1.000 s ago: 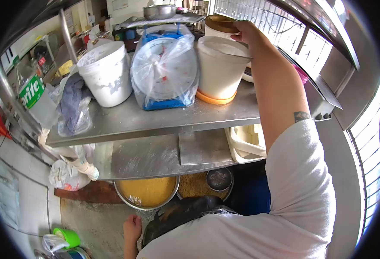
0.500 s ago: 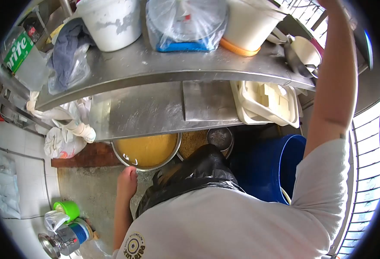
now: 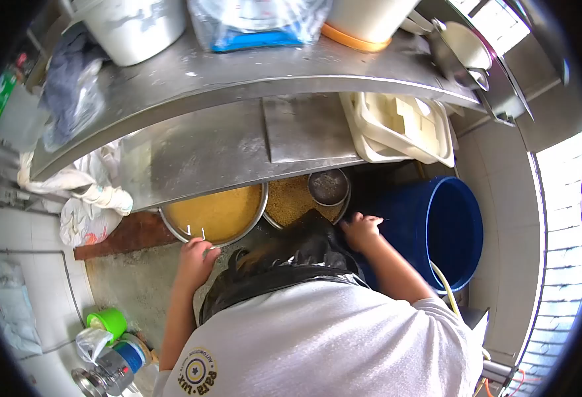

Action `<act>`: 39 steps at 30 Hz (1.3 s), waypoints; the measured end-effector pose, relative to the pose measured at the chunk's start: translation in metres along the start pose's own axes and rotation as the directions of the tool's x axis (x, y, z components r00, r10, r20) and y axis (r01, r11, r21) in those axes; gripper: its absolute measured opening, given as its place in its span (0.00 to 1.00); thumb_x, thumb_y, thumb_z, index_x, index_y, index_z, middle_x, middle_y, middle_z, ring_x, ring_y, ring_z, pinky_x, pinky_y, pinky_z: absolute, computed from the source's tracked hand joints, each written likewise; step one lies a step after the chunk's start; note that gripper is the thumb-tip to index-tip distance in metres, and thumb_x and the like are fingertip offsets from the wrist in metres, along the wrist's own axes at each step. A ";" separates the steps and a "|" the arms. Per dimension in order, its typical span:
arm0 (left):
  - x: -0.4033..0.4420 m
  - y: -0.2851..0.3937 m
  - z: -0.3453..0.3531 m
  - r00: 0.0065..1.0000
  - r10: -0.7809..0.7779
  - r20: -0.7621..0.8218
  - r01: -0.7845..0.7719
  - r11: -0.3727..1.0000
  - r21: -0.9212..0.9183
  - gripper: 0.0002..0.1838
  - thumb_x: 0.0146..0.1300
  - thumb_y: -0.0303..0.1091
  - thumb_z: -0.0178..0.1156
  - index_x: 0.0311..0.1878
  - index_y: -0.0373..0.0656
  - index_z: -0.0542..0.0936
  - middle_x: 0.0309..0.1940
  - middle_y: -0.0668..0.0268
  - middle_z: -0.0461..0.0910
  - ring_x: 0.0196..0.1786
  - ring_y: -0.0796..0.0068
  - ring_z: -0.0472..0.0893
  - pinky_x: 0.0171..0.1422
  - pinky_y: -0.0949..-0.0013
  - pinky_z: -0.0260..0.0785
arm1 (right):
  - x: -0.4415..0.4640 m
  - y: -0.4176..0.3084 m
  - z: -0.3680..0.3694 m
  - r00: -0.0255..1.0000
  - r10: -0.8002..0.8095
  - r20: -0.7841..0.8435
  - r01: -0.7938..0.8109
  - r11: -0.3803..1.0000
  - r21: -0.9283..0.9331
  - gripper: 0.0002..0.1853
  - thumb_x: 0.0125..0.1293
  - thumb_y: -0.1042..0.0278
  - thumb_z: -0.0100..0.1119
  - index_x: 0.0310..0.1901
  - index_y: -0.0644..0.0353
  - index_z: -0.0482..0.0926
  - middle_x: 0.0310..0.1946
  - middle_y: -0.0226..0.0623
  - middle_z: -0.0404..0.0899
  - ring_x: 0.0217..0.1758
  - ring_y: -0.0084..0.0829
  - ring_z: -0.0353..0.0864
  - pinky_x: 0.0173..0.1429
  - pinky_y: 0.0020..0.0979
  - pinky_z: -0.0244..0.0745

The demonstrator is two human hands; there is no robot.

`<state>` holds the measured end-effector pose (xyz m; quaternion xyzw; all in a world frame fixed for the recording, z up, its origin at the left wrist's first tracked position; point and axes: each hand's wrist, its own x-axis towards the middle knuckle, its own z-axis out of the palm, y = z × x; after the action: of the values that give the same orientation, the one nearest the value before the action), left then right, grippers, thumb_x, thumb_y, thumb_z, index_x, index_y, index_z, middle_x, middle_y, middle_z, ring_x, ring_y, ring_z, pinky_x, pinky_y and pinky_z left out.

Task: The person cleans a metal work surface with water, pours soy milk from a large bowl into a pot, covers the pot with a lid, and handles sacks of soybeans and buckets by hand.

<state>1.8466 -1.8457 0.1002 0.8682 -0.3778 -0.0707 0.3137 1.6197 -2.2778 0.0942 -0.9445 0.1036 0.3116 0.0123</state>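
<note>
Near the front rim of a round metal basin (image 3: pixel 215 212) of yellow liquid is my left hand (image 3: pixel 198 263), its fingers loosely curled; whether it touches the rim is unclear. My right hand (image 3: pixel 362 231) is between the black plastic apron (image 3: pixel 291 245) and the blue barrel (image 3: pixel 403 225), its fingers partly spread and nothing visible in it. A second basin of yellow grains (image 3: pixel 290 202) holds a small round metal bowl (image 3: pixel 328 187), just beyond the apron.
Above the basins runs a steel table (image 3: pixel 192 152) with white trays (image 3: pixel 403 126) on its lower shelf. A white bucket (image 3: pixel 135 33), a bagged scale (image 3: pixel 258 23) and pans (image 3: pixel 453 56) stand on top. A green pail (image 3: pixel 109 323) is at lower left.
My right hand has come down from the upper shelf to beside the apron. The view has tilted down. My left hand has risen slightly and its fingers have loosened near the basin rim.
</note>
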 end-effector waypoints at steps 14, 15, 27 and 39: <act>0.042 0.062 0.000 0.796 -0.391 0.462 0.413 0.909 0.059 0.14 0.74 0.40 0.58 0.51 0.41 0.84 0.47 0.44 0.86 0.53 0.44 0.85 0.56 0.53 0.77 | 0.015 0.032 0.132 0.988 0.061 0.140 -0.138 0.744 0.654 0.28 0.74 0.51 0.59 0.68 0.61 0.78 0.61 0.54 0.83 0.65 0.53 0.82 0.70 0.47 0.77; 0.040 0.060 0.002 0.791 -0.421 0.444 0.439 0.896 0.066 0.14 0.74 0.40 0.58 0.51 0.41 0.84 0.47 0.44 0.86 0.53 0.44 0.85 0.56 0.53 0.77 | 0.020 0.033 0.129 0.990 0.028 0.136 -0.110 0.754 0.648 0.28 0.74 0.51 0.59 0.68 0.61 0.78 0.61 0.54 0.83 0.65 0.53 0.82 0.70 0.47 0.77; -0.048 0.075 0.031 0.913 -0.398 0.094 0.400 0.917 0.001 0.15 0.70 0.37 0.64 0.53 0.36 0.82 0.52 0.43 0.84 0.60 0.40 0.81 0.65 0.47 0.75 | 0.088 0.056 0.116 0.944 -0.210 0.254 0.105 0.922 0.374 0.25 0.72 0.53 0.61 0.61 0.64 0.81 0.57 0.60 0.84 0.60 0.59 0.83 0.65 0.51 0.78; -0.136 0.066 0.004 0.572 -0.818 0.060 0.821 0.569 -0.051 0.21 0.75 0.49 0.58 0.49 0.39 0.85 0.48 0.45 0.85 0.53 0.40 0.84 0.58 0.47 0.76 | 0.178 -0.025 -0.018 0.929 -0.357 0.097 0.332 0.920 0.207 0.24 0.71 0.50 0.61 0.51 0.68 0.84 0.50 0.61 0.85 0.57 0.58 0.84 0.61 0.47 0.78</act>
<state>1.7092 -1.7863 0.1211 0.9312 0.0649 -0.2345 0.2713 1.7749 -2.2888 0.0022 -0.9198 -0.0368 0.3554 0.1624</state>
